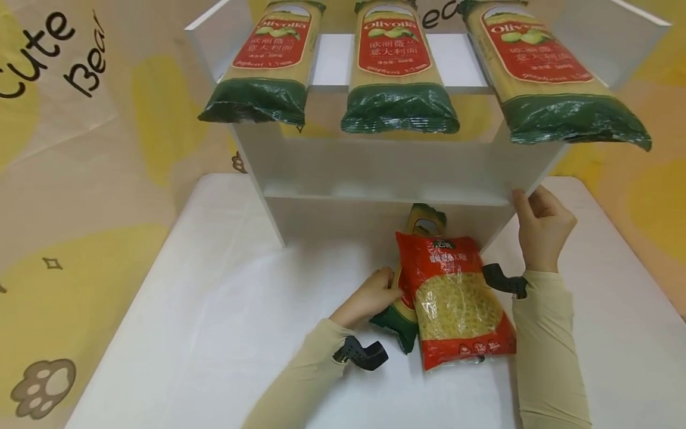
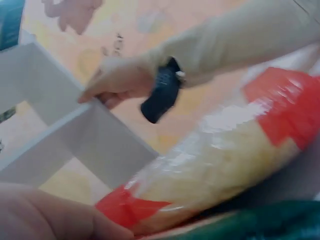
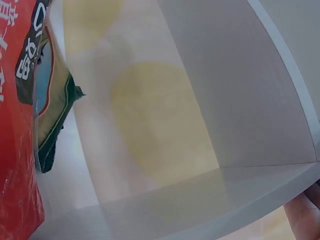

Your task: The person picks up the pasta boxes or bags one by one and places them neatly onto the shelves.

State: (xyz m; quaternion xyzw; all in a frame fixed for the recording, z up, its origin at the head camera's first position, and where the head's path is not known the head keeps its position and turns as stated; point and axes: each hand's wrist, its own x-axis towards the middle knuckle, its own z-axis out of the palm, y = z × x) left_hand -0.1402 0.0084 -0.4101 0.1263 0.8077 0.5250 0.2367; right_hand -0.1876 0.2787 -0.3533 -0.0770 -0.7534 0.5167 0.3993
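1. A person in beige sleeves works at a white counter (image 1: pixel 214 310) on which a white shelf unit (image 1: pixel 386 173) stands; the shelf unit is the landmark for what follows.

2. The left hand (image 1: pixel 370 295) lies on the counter in front of the shelf unit's lower opening, its fingers curled onto the left edge of a green-ended spaghetti packet (image 1: pixel 399 319), which it grips.

3. That spaghetti packet lies flat, its far end reaching into the lower opening of the shelf unit and its near end pointing toward the person.

4. A red bag of short pasta (image 1: pixel 455 298) lies on top of the spaghetti packet, just in front of the shelf unit, covering most of it; the left wrist view shows the same red bag (image 2: pixel 220 160) resting on the green wrapper.

5. The right hand (image 1: pixel 541 226) is at the shelf unit's right front corner, fingers bent around the edge of the side panel where the middle board meets it, holding the panel.

6. Three more spaghetti packets lie on the shelf unit's top board, their green ends overhanging its front edge: a left packet (image 1: pixel 265 65), a middle packet (image 1: pixel 396 71) and a right packet (image 1: pixel 552 77).

7. Behind and beside the shelf unit hangs a yellow cartoon-print backdrop (image 1: pixel 80 149).
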